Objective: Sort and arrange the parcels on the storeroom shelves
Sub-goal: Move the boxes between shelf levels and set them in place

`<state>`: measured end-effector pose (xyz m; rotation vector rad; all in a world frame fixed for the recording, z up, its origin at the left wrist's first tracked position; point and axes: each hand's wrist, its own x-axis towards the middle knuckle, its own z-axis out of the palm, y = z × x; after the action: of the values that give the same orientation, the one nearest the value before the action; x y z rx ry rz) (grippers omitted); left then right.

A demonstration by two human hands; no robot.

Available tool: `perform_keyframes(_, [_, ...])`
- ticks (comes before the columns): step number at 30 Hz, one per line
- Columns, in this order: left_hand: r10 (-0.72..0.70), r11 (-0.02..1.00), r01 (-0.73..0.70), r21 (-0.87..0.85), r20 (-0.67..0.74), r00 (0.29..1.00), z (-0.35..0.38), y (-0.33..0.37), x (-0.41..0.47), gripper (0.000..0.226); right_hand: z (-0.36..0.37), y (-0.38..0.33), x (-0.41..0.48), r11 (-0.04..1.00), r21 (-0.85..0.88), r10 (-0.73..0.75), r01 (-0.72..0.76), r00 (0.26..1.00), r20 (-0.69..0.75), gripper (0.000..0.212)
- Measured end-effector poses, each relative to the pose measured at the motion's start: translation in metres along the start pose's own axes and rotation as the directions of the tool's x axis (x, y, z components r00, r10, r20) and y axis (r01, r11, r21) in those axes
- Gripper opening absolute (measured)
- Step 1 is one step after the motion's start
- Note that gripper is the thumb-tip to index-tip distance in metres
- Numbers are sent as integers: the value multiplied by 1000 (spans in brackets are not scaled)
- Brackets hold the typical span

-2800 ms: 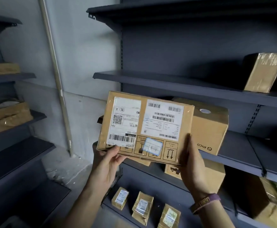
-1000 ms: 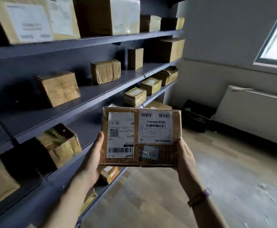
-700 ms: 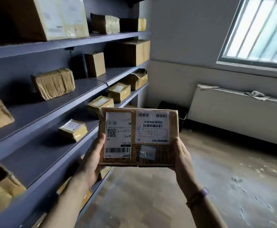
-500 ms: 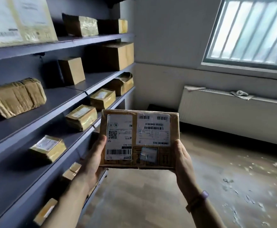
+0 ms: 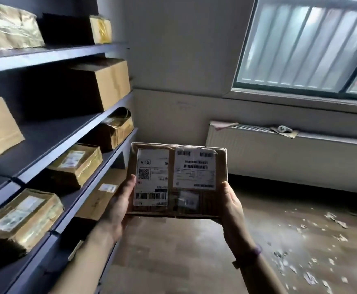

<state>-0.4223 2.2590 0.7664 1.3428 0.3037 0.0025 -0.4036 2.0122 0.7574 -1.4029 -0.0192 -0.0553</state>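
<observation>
Left hand & right hand are gripping flat labelled parcel by its side edges, fingers wrapping behind, holding it mid-air just beside shelves w/ other boxes; radiator standing beyond.

The flat parcel is dull brown cardboard with matt white paper labels. The shelves look like smooth, dark, matt painted metal. A taped parcel gleams under glossy film; the big box is plain matt cardboard. The floor looks like wood with a faint sheen.
</observation>
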Motion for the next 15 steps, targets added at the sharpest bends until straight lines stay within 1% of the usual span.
perform_keyframes(2, [-7, 1000, 7, 13, 6, 1000, 9, 8, 45, 64, 1, 1, 38, 1000, 6, -9, 9, 1000, -25, 40])
perform_keyframes(4, [-12, 1000, 12, 22, 27, 1000, 21, 15, 86, 62, 0, 2, 75, 1000, 20, -15, 16, 998, -58, 39])
perform_keyframes(8, [-25, 999, 24, 29, 26, 999, 46, 26, 164, 55, -7, 10, 151, 1000, 27, -2, 5, 994, -114, 39])
perform_keyframes(10, [-19, 999, 18, 38, 30, 999, 58, 28, 204, 51, -12, 17, 193, 1000, 25, 7, -5, 993, -118, 41])
perform_keyframes(15, [-23, 997, 21, 72, 24, 999, 99, 35, 318, 51, -25, 36, 313, 999, 34, 4, 0, 994, -112, 46])
